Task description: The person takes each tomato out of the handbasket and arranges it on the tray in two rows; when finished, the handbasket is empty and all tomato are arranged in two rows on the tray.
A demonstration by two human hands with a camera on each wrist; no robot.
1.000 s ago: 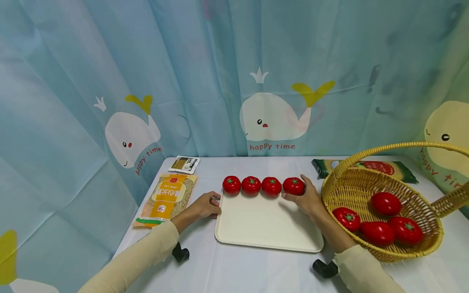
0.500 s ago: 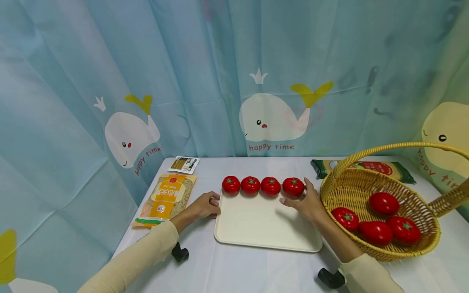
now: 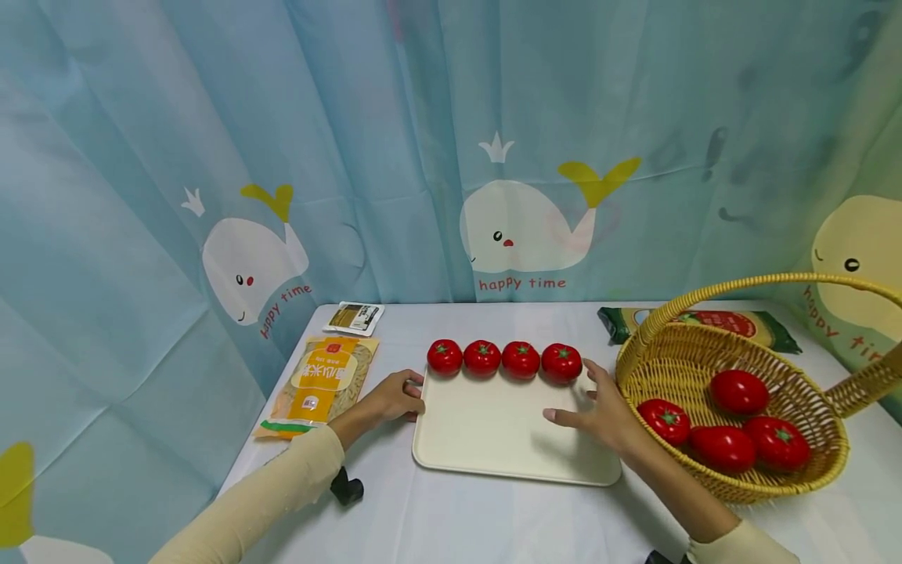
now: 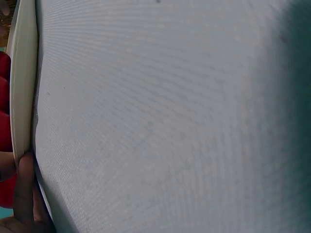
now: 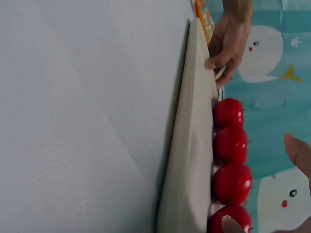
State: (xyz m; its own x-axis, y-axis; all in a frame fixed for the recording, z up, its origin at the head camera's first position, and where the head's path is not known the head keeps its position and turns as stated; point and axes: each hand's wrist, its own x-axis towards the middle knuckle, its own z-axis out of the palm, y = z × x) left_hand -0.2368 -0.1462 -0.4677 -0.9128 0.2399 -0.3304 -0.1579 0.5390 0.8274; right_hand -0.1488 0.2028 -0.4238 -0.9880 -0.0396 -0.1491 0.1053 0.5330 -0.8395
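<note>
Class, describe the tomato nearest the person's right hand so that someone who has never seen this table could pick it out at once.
Start at the cream tray in the middle of the white table. Four red tomatoes stand in a row along its far edge. The one meant is the rightmost tomato, the end of the row closest to the wicker basket, with the open right hand just in front of it, not touching.

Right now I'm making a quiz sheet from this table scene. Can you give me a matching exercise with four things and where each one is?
Things:
1. row of four tomatoes
2. left hand
3. yellow noodle packet
4. green packet

Places:
A. behind the wicker basket
B. on the left rim of the cream tray
C. along the tray's far edge
D. on the table, left of the tray

Pairs: 1-C, 2-B, 3-D, 4-A
</note>
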